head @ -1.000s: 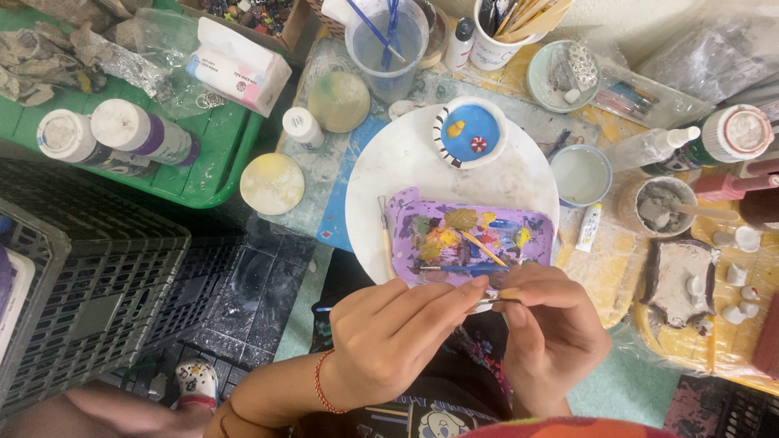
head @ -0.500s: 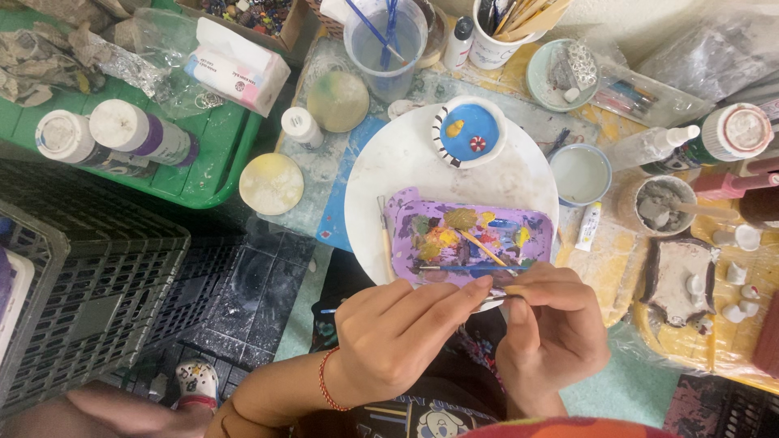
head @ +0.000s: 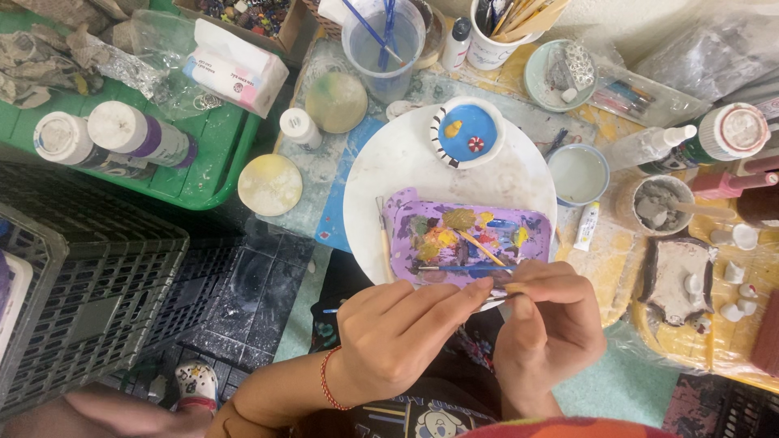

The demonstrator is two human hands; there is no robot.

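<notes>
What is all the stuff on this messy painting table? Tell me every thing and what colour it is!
round plate: 1, white, centre
paint palette: 1, purple with paint blobs, on the plate
small bowl: 1, blue inside, striped rim, on the plate's far edge
water cup: 1, clear, holding blue brushes, behind the plate
brush pot: 1, white, full of brushes, top
paint bottles: 2, white caps, on the green tray at left
round lids: 2, yellowish, left of the plate
crate: 1, black, lower left
tissue pack: 1, white, top left
left hand: red wrist string, fingers meeting the right's
right hand: pinching a thin brush
</notes>
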